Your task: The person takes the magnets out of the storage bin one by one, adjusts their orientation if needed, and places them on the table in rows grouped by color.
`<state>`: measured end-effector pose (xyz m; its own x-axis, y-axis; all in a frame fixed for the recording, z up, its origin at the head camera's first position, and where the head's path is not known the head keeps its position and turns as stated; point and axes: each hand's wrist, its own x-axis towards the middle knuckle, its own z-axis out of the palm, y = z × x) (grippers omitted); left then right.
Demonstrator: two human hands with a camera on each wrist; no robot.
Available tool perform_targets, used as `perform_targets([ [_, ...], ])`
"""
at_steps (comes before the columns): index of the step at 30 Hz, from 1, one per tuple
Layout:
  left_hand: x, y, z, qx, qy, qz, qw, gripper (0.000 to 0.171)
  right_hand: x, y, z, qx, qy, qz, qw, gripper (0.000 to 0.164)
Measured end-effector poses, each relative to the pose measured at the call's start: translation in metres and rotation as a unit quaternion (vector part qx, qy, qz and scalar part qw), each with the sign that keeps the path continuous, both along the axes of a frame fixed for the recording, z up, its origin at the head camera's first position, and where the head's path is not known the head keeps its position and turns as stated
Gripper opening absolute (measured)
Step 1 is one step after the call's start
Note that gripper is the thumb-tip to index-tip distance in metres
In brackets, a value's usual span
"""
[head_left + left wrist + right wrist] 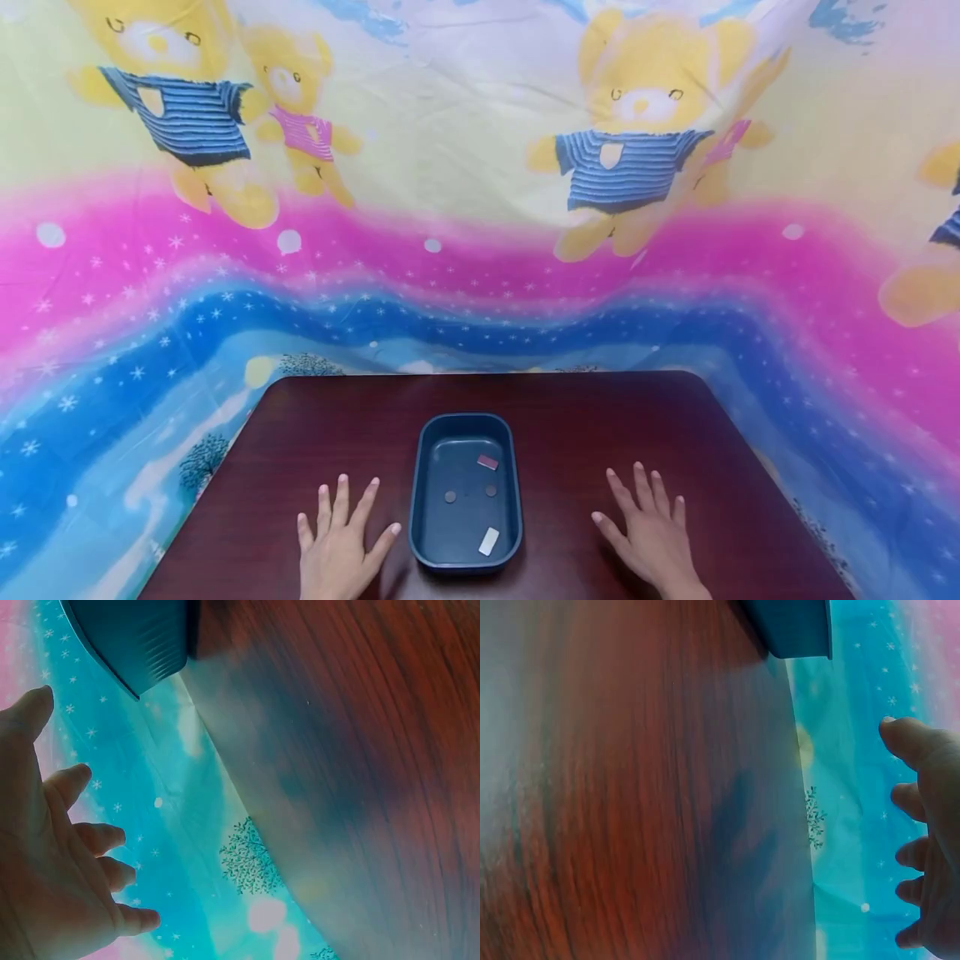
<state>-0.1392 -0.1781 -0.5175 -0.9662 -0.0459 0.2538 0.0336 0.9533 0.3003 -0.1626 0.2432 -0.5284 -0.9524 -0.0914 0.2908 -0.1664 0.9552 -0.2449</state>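
A dark blue rectangular tray point(418, 508) with rounded corners stands on the table between my two hands. Inside it lie a reddish-pink small block point(487, 462), a white small block point(489, 542) and two small round discs, one disc point(450, 497) left of the other disc point(491, 492). My left hand point(339, 546), fingers spread, is just left of the tray and holds nothing. To the right, farther from the tray, my right hand point(654, 533) is spread too, with nothing in it. Both wrist views show the hands raised above the tabletop.
The dark reddish-brown wooden table point(600, 417) has rounded far corners. Behind and beside it hangs a colourful cloth point(465, 275) printed with teddy bears and snowflakes. In both wrist views, part of the tray's outer wall shows near the top.
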Motion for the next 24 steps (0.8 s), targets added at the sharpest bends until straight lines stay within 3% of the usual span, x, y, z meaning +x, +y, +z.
perform_targets([
  [2,0.0,0.001,-0.001,0.008,0.007,-0.002,0.9999,0.074,-0.001,-0.002,0.001,-0.004,-0.003,0.002,1.0,0.069],
  [5,0.001,0.003,-0.003,0.038,0.057,-0.018,0.9975,0.066,-0.003,-0.007,0.003,-0.034,-0.003,0.015,0.999,0.068],
  [9,0.001,0.009,-0.007,0.088,0.145,-0.048,0.9844,0.048,-0.006,-0.018,0.009,-0.109,-0.035,0.035,0.993,0.06],
  [12,0.001,0.014,-0.009,0.116,0.166,-0.046,0.9781,0.034,-0.008,-0.027,0.012,-0.15,-0.073,0.041,0.985,0.051],
  [16,0.003,0.02,-0.011,0.144,0.127,-0.028,0.9808,0.028,-0.011,-0.037,0.015,-0.174,-0.099,0.046,0.979,0.046],
  [19,0.004,0.023,-0.01,0.165,0.096,-0.032,0.9811,0.03,-0.013,-0.043,0.016,-0.196,-0.106,0.049,0.974,0.046],
  [24,0.005,0.026,-0.007,0.21,0.043,-0.052,0.9753,0.043,-0.018,-0.053,0.015,-0.279,-0.117,0.057,0.951,0.045],
])
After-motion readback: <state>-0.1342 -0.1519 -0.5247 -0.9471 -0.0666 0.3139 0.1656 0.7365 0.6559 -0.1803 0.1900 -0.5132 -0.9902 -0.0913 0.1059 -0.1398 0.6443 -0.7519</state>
